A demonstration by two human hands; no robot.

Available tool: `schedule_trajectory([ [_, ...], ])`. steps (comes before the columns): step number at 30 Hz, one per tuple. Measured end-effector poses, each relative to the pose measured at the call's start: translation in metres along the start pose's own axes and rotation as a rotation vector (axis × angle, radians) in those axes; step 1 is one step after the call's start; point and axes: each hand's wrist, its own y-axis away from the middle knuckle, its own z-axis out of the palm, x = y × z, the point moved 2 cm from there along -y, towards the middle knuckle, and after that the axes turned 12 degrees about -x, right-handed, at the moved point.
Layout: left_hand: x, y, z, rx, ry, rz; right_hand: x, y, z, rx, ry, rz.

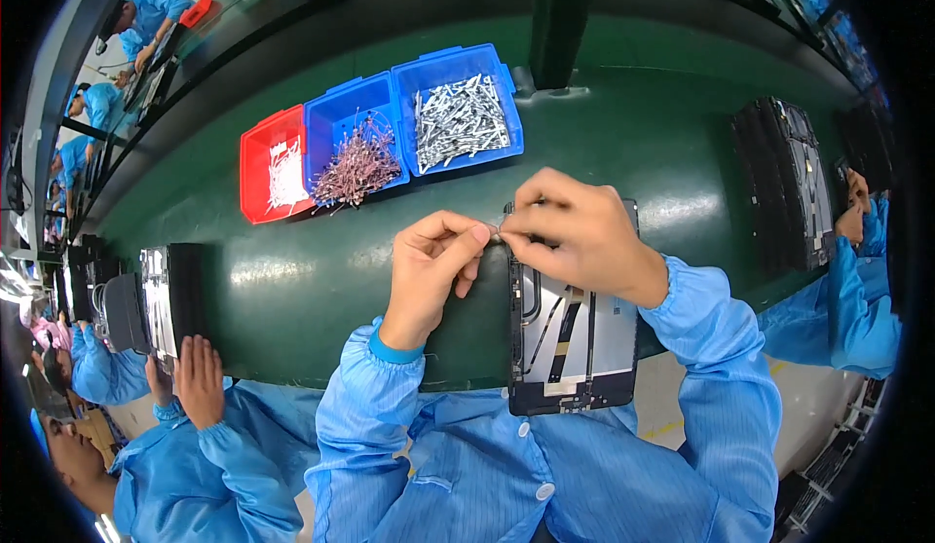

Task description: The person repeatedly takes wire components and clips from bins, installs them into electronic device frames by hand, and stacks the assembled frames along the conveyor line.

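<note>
Workbench [292,338], green and glossy, runs beneath all items; the open tablet panel [609,334] at its near edge serves as reference. A stack of dark panels [774,183] stands well to the right of the tablet panel; a second dark stack [170,295] stands well to its left, a co-worker's hand [200,382] against it. Tablet panel lies with its pale inner face and dark ribbon strips exposed.

Beyond it and leftward, three bins adjoin: right blue bin [453,64], silvery strips; middle blue bin [336,119], pinkish wires; red bin [259,158], white pieces.

Right hand [589,241] is over the tablet panel's far part, left hand [424,270] just left of it. Thumb and forefinger of each pinch one small piece [496,235] near the panel's far left corner; probably wire-like, too small to confirm.
</note>
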Motion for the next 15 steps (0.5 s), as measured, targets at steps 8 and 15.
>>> schedule_trajectory([
  [8,0.035,0.002,-0.051,0.705,-0.306,0.536,-0.004,0.015,-0.009,0.158,0.149,-0.17],
  [15,0.051,0.022,-0.141,1.05,-0.758,0.465,0.023,0.037,-0.022,0.277,-0.751,0.454],
])
